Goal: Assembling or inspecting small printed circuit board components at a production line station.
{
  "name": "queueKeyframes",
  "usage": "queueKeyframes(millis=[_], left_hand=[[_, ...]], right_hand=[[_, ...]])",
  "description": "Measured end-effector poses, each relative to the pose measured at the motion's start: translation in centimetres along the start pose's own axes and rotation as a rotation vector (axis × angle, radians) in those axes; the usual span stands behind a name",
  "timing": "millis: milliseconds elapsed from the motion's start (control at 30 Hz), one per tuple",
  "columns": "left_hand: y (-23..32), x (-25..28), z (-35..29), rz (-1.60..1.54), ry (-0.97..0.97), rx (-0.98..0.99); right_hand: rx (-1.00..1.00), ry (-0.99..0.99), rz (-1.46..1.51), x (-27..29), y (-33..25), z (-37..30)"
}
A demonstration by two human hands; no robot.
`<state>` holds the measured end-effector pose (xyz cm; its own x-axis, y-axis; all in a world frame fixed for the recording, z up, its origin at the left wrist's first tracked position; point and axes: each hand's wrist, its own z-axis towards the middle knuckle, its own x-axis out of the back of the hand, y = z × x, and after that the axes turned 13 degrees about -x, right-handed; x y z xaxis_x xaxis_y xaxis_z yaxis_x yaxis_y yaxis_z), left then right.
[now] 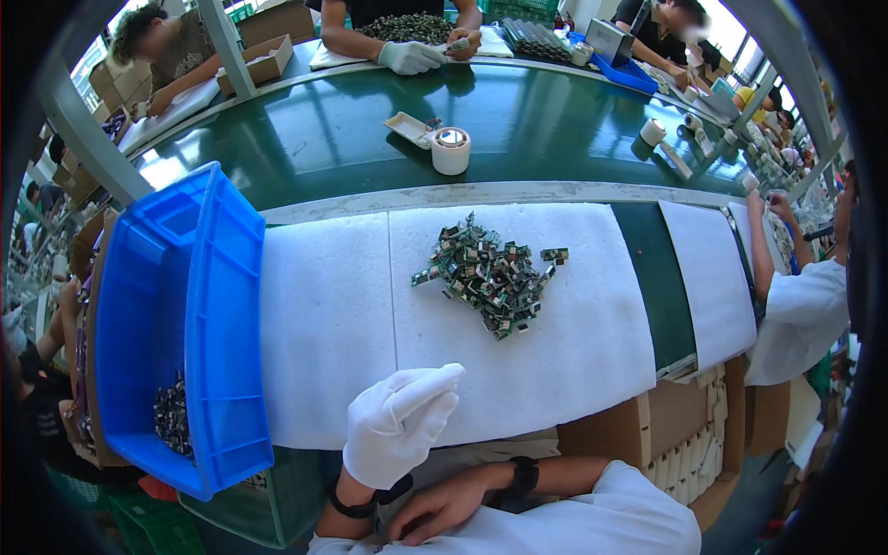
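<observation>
My left hand [402, 421], in a white glove, is raised over the near edge of the white foam sheet [324, 305]. Its fingers are pressed together, and nothing shows between them. Bare, my right hand [451, 504] lies low in front of me beside my left wrist, its fingers loosely stretched downward and holding nothing visible. A dark band circles each wrist. On the foam, beyond my left hand and apart from it, sits a heap of small green circuit boards [490, 277]; a few lie loose at its edges.
At left stands a tilted blue bin [199, 333] with small dark parts inside. Behind the foam runs a green conveyor belt [324, 139] carrying a white cylindrical device [450, 153]. Cardboard boxes [680, 425] stand low at right. Several co-workers sit around; one opposite wears a white glove [412, 57].
</observation>
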<state>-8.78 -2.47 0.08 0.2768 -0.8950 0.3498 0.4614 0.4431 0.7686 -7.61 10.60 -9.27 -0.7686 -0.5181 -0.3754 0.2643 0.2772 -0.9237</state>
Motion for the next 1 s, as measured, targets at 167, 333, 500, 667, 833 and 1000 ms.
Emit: queueKeyframes(millis=[167,333,500,667,833,1000], left_hand=[[0.0,0.0,0.0,0.013,0.012,-0.014],[-0.2,-0.1,-0.1,0.043,0.009,-0.032],[-0.1,-0.4,-0.1,0.062,0.026,-0.032],[0.4,-0.4,0.3,0.083,0.020,-0.044],[0.3,-0.3,0.3,0.075,0.025,-0.052],[0.4,-0.4,0.1,0.085,0.029,-0.055]], right_hand=[[0.174,-0.007,-0.075,-0.4,1.1,1.3],[0.019,0.038,-0.067,0.6,-0.9,-2.7],[-0.087,0.073,-0.092,-0.4,-0.9,-1.0],[0.172,0.075,-0.120,-0.3,-1.3,-0.3],[-0.032,0.043,-0.080,0.9,-0.9,-3.6],[0.060,0.171,0.004,-0.7,-0.6,-2.2]])
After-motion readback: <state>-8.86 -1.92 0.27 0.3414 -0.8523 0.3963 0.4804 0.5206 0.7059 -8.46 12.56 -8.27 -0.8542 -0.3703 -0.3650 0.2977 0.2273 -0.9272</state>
